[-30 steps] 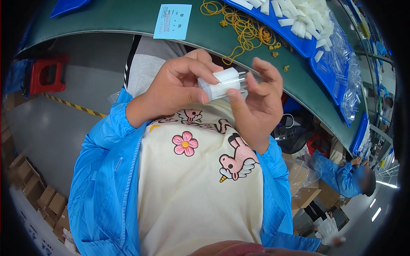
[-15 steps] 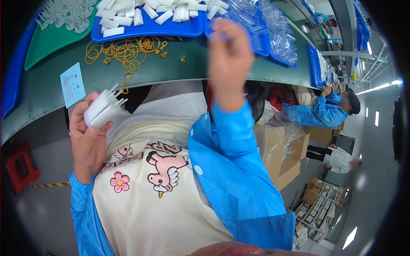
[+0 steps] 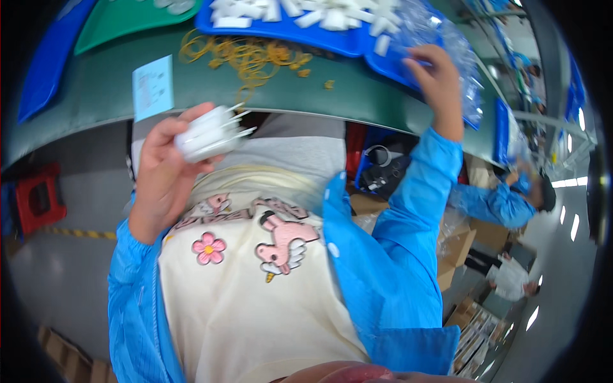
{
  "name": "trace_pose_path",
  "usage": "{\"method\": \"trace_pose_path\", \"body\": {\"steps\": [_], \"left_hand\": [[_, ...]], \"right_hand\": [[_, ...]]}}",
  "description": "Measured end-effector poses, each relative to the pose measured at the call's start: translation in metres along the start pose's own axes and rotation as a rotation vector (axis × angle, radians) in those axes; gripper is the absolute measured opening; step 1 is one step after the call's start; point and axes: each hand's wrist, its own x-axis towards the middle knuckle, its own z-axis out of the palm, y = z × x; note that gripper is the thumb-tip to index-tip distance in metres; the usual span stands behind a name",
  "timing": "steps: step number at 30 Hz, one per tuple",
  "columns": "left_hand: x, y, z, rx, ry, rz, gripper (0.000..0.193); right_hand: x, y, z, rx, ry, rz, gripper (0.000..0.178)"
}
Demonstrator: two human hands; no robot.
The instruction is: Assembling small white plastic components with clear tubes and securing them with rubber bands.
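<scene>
My left hand (image 3: 159, 175) is closed around a small bundle of white plastic pieces (image 3: 207, 135), above my lap near the table edge. Thin pale prongs stick out from the bundle's right side. Over a blue tray (image 3: 394, 69) on the right is my right hand (image 3: 442, 89), its thumb and forefinger apart and nothing visible between them. That tray holds clear plastic tubes (image 3: 424, 32), blurred here, and a few white blocks at its left. Another blue tray (image 3: 306, 43), left of it, is heaped with white blocks (image 3: 335, 19).
Yellow rubber bands (image 3: 252, 60) lie loose on the green table (image 3: 300, 92), beside a light-blue card (image 3: 153, 88). A green tray (image 3: 121, 24) stands far left. Below are a red stool (image 3: 39, 198) and a cardboard box (image 3: 456, 252). A co-worker in blue (image 3: 495, 204) sits right.
The view has shifted, so the table things appear farther right and higher. My right hand has moved right, from the block tray's edge to the tubes. My left hand still holds the bundle.
</scene>
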Motion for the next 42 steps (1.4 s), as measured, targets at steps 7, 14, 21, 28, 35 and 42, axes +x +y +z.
{"method": "trace_pose_path", "body": {"steps": [7, 14, 21, 28, 35, 42], "left_hand": [[0.005, -0.009, 0.002, 0.04, -0.113, 0.063, 0.031], [0.009, -0.009, -0.002, 0.143, -0.211, 0.099, 0.033], [0.007, -0.012, -0.006, 0.202, -0.224, 0.142, 0.033], [0.007, -0.005, -0.003, 0.222, -0.253, 0.176, 0.036], [0.006, 0.016, 0.003, 0.482, -0.264, 0.049, 0.037], [0.006, 0.032, -0.001, 0.739, -0.333, 0.007, 0.033]], "right_hand": [[-0.056, -0.086, 0.062, 1.206, 0.2, 0.107, 0.025], [-0.086, -0.158, 0.11, 1.181, 0.091, 0.228, 0.025], [-0.085, -0.178, 0.103, 1.043, -0.035, 0.193, 0.028], [-0.089, -0.182, 0.111, 0.959, 0.017, 0.087, 0.028], [-0.101, -0.179, 0.127, 0.943, 0.083, 0.057, 0.029], [-0.103, -0.175, 0.133, 0.973, 0.02, 0.067, 0.028]]}}
